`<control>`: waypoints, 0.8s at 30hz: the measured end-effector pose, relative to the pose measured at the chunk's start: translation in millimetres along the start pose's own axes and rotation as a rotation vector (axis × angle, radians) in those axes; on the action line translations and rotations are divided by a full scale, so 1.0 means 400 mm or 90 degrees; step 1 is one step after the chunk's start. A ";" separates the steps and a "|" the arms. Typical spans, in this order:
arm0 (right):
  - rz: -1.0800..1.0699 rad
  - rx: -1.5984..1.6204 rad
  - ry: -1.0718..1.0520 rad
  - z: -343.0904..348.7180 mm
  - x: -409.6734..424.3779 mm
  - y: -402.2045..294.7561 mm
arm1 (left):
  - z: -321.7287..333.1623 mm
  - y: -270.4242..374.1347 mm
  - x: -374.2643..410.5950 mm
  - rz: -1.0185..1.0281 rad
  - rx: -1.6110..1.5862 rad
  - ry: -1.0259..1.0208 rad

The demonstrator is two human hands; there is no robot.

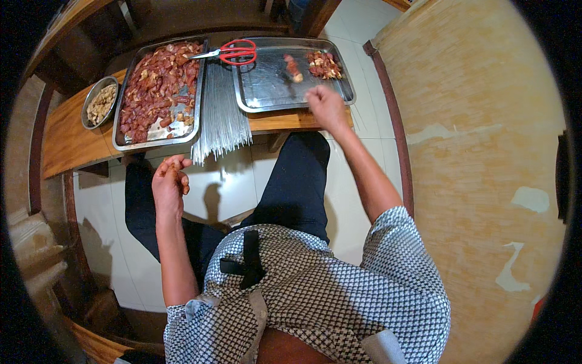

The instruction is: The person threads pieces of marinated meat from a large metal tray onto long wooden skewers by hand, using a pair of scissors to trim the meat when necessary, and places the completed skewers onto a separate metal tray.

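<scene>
My right hand is closed at the front edge of the right metal tray. A motion-blurred skewer of meat extends from it over the tray; its thin rod is barely visible. More meat skewers lie together at that tray's right side. My left hand hangs in front of the left metal tray, fingers loosely curled, smeared with reddish marinade and holding nothing I can see. Cut raw meat fills most of the left tray. Between the trays lies a bundle of thin metal skewers, ends jutting past the bench.
Red-handled scissors rest across the skewers and both tray rims. A metal bowl of pale chopped pieces stands left on the wooden bench. A wall rises at the right. My knees are under the bench's front edge.
</scene>
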State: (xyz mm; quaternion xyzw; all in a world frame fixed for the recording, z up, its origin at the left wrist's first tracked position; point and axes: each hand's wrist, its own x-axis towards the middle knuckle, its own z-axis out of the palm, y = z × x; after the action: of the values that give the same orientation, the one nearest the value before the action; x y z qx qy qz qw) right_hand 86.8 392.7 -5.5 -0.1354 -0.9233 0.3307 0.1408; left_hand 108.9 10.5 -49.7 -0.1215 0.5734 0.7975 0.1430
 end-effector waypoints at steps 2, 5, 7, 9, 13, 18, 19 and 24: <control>0.020 -0.117 0.024 -0.015 0.084 0.061 | -0.004 0.000 0.004 0.003 0.001 -0.009; 0.024 -0.293 0.148 -0.031 0.134 0.053 | 0.000 0.016 -0.003 0.012 0.010 0.028; 0.011 -0.288 0.165 -0.021 0.142 0.016 | -0.011 0.031 -0.019 0.028 0.019 0.069; 0.001 -0.181 0.095 -0.026 0.105 -0.004 | -0.029 0.043 -0.030 0.048 0.024 0.089; 0.109 0.249 -0.372 0.042 -0.051 -0.101 | -0.071 0.038 -0.025 0.047 0.074 0.103; 0.027 0.147 -0.139 0.035 -0.066 -0.126 | -0.067 0.067 -0.045 0.066 0.090 0.099; 0.001 0.084 -0.077 0.021 -0.037 -0.095 | -0.073 0.064 -0.049 0.079 0.104 0.103; 0.017 -0.183 0.067 -0.088 0.050 0.131 | -0.106 0.038 -0.071 0.090 0.063 0.119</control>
State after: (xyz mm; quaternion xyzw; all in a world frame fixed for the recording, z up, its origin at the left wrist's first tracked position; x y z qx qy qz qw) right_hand 89.1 458.7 -9.8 -0.1835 -0.9506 0.1891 0.1641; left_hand 131.1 -36.7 -39.4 -0.1478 0.6303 0.7612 0.0382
